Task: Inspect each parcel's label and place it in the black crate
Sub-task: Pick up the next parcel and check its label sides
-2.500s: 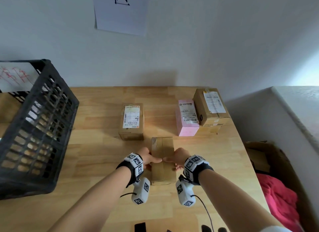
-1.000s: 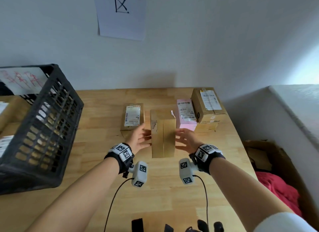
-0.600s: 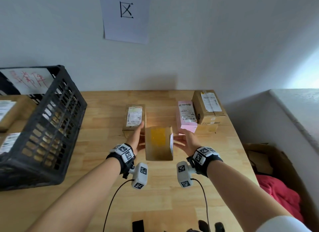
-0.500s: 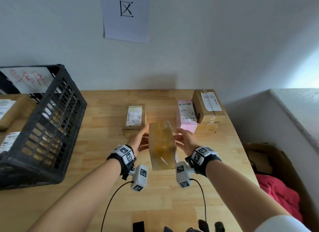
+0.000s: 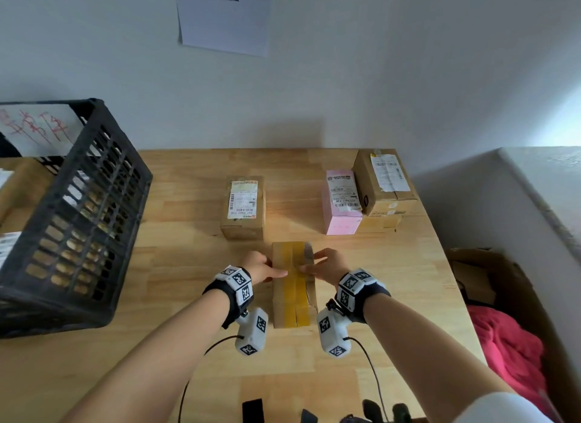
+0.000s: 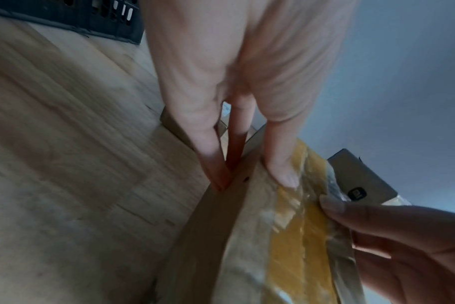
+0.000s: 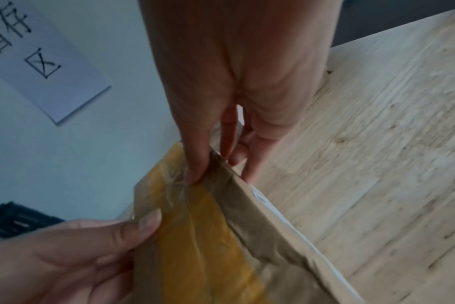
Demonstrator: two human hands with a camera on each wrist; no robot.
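A brown parcel [image 5: 294,284] with yellow tape on its top face lies lengthwise near the table's front, between my hands. My left hand [image 5: 262,270] grips its left side, thumb on top [image 6: 283,176] and fingers down the side. My right hand [image 5: 327,265] grips the right side the same way, with the thumb on the tape [image 7: 192,174]. A strip of white label [image 7: 260,195] shows on the parcel's right side face. I cannot tell whether the parcel touches the wood. The black crate [image 5: 78,218] stands at the table's left, with labelled parcels inside.
Three more parcels lie farther back on the wooden table [image 5: 188,265]: a brown one with a label [image 5: 243,207], a pink one [image 5: 341,200] and a larger brown box [image 5: 385,183]. A cardboard box with red cloth [image 5: 503,344] sits beyond the right edge.
Both hands lifted the parcel, stood it up and turned it in the air. It has now come back down near the table's front, flat with its taped face up.
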